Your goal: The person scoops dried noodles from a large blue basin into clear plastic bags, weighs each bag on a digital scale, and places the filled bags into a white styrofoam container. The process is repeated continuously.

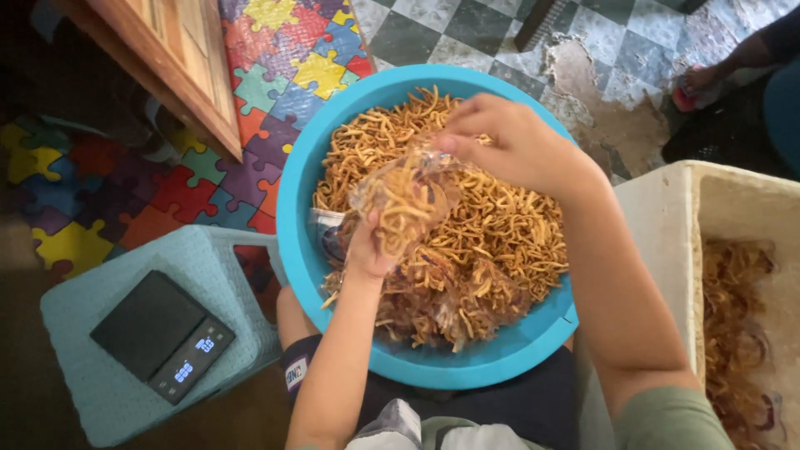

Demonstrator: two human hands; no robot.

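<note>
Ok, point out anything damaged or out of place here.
The checkered floor has a worn patch beyond the blue basin, its surface flaked away to bare brown. Nothing has spilled: the fried sticks lie inside the basin, and the left hand holds the clear bag above it.

blue basin [300,179], golden-brown snack sticks [500,225], multicolour puzzle mat [275,75], black scale [162,333], checkered floor [433,25].

light: soft daylight, top right | left corner: dim | focus: sharp
</note>
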